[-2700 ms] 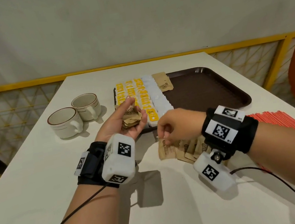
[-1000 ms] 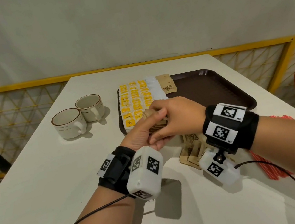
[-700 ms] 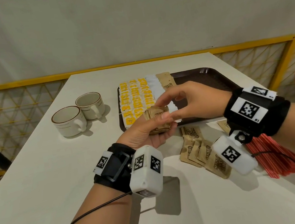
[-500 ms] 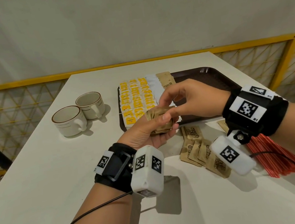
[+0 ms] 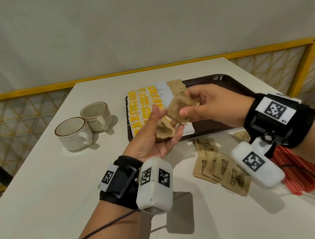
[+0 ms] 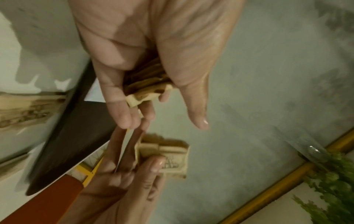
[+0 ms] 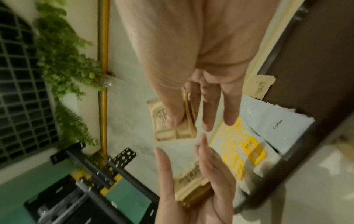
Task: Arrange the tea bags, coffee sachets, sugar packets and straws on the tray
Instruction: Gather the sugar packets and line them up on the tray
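My left hand (image 5: 164,126) is held palm up above the tray's near edge and cradles a stack of brown sugar packets (image 5: 164,132) in its curled fingers; the stack (image 6: 145,89) shows again in the left wrist view. Just above and to the right, my right hand (image 5: 189,106) pinches a few brown sugar packets (image 5: 179,106) between thumb and fingers, apart from the stack. The dark brown tray (image 5: 222,88) carries rows of yellow tea bags (image 5: 141,105), white coffee sachets (image 5: 163,94) and some brown packets (image 5: 175,84) at its far left.
More brown sugar packets (image 5: 220,168) lie loose on the white table near the tray's front edge. A bundle of red straws (image 5: 311,174) lies to the right under my right forearm. Two white cups (image 5: 74,131) stand left of the tray.
Both hands were together on the stack; my right hand has now drawn a few packets up and to the right, away from the left hand's stack.
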The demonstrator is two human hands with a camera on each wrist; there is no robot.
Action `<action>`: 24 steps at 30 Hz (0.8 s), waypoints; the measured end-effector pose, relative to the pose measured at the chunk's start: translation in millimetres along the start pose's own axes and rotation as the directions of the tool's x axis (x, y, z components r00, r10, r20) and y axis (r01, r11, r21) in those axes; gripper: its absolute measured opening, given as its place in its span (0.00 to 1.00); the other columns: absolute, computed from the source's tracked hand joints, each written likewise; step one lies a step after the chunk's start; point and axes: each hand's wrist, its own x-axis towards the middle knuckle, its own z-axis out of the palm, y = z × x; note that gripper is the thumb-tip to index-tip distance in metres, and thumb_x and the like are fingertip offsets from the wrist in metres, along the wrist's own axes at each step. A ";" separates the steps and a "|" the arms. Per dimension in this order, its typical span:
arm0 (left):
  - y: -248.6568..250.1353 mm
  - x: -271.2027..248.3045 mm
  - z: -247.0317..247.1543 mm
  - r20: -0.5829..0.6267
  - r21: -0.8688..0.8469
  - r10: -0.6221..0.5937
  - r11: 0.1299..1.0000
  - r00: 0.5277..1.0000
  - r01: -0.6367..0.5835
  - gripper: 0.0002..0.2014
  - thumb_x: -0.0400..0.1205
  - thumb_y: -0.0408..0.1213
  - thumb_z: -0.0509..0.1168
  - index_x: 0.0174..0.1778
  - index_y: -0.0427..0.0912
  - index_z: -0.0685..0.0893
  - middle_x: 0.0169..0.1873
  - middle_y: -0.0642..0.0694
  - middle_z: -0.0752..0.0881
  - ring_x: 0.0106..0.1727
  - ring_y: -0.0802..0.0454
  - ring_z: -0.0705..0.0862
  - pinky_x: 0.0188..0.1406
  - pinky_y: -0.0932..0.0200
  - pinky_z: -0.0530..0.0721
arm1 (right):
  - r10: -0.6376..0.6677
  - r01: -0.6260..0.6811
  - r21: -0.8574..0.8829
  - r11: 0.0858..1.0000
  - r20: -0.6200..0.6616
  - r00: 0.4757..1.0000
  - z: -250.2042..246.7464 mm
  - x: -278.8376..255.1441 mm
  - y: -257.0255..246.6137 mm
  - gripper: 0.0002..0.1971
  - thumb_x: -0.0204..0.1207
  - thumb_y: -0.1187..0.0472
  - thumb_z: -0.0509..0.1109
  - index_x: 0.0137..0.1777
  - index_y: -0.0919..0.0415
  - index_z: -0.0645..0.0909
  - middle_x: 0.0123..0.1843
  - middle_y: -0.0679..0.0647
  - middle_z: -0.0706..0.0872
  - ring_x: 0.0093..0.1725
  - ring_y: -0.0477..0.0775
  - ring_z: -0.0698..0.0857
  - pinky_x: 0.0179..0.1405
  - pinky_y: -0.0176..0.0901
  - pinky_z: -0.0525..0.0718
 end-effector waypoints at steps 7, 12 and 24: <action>64.6 36.4 -1.2 -0.077 0.451 0.142 0.888 0.987 -0.092 0.08 0.84 0.31 0.60 0.48 0.46 0.84 0.32 0.47 0.79 0.27 0.52 0.79 0.24 0.63 0.74 | 0.163 -0.072 0.330 0.941 -0.257 0.953 -57.5 34.5 8.1 0.05 0.80 0.72 0.65 0.53 0.67 0.77 0.53 0.66 0.85 0.43 0.55 0.91 0.43 0.42 0.90; 89.6 104.7 17.8 -0.074 0.925 0.172 0.379 0.982 0.003 0.12 0.84 0.32 0.59 0.44 0.47 0.87 0.33 0.48 0.76 0.27 0.53 0.72 0.23 0.62 0.62 | 0.376 -0.343 0.182 0.921 -0.198 0.905 -81.5 77.5 45.0 0.08 0.80 0.76 0.63 0.51 0.64 0.79 0.63 0.68 0.81 0.56 0.62 0.87 0.51 0.49 0.89; 93.5 215.0 37.1 0.136 0.982 0.096 -0.146 0.986 -0.121 0.05 0.79 0.41 0.70 0.44 0.44 0.87 0.41 0.53 0.80 0.44 0.55 0.76 0.38 0.62 0.74 | 0.427 -0.346 0.372 0.862 -0.164 0.889 -99.9 144.4 85.0 0.11 0.76 0.82 0.64 0.48 0.66 0.79 0.56 0.67 0.83 0.59 0.65 0.85 0.48 0.53 0.90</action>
